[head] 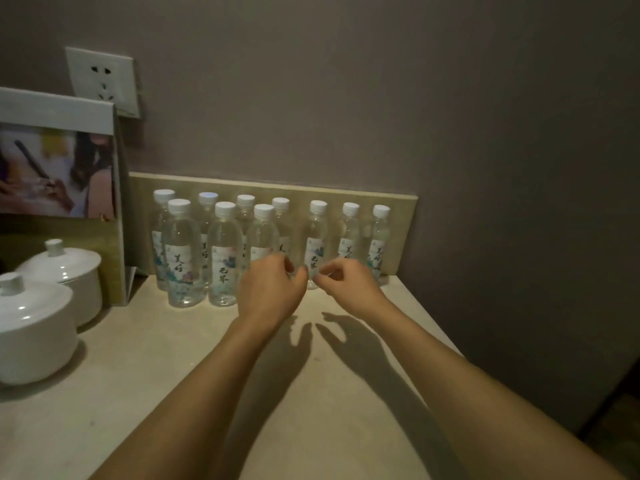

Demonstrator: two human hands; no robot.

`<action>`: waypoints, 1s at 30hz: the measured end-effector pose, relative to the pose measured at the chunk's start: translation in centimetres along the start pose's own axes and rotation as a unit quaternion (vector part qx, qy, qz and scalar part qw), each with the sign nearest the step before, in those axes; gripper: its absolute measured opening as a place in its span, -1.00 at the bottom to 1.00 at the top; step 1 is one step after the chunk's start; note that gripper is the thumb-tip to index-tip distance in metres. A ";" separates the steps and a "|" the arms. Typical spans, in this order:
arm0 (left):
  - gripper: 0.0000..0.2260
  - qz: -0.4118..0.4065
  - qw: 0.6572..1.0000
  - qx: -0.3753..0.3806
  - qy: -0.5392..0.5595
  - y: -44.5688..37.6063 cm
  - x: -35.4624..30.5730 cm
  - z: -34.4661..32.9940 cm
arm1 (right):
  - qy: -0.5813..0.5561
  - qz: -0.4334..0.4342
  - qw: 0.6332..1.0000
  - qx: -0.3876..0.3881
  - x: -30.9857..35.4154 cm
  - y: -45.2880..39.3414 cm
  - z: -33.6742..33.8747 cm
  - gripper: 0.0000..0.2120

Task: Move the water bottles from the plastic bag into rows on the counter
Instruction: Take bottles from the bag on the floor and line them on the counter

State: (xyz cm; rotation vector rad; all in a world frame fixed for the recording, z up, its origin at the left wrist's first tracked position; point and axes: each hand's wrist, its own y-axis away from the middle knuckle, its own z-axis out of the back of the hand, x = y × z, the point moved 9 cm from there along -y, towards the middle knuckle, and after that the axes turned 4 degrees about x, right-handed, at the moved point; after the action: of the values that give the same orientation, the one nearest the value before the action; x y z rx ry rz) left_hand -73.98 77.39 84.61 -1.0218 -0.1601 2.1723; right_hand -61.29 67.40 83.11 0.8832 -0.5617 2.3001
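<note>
Several clear water bottles with white caps stand upright against the tiled backsplash on the beige counter. The back row runs left to right; a front row of three stands at the left. My left hand hovers just in front of the third front bottle, fingers loosely curled, hiding its lower part. My right hand is close beside it, in front of a back-row bottle, with thumb and forefinger pinched together. I see nothing in either hand. No plastic bag is in view.
Two white lidded ceramic pots stand at the left edge of the counter. A standing photo card leans behind them, below a wall socket. The counter's right edge drops off by the dark wall.
</note>
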 end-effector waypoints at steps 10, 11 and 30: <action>-0.72 -0.089 0.996 0.007 0.026 4.0 -16.0 -4.1 | -0.045 0.023 0.994 -0.098 -5.8 6.7 15.2 -0.82; -0.72 -0.101 0.994 0.007 0.038 4.9 -18.2 -4.8 | -0.044 0.027 0.992 -0.111 -6.8 7.7 17.2 -0.84; -0.72 -0.211 0.961 0.174 0.038 20.9 -46.7 -27.8 | -0.111 -0.094 0.957 -0.252 -34.0 25.6 42.9 -0.92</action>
State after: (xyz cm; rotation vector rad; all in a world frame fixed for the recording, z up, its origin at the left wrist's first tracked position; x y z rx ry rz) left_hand -45.87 26.44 86.66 -0.7834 0.0400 1.6946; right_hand -38.82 11.33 84.43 0.8948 -1.0580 1.7731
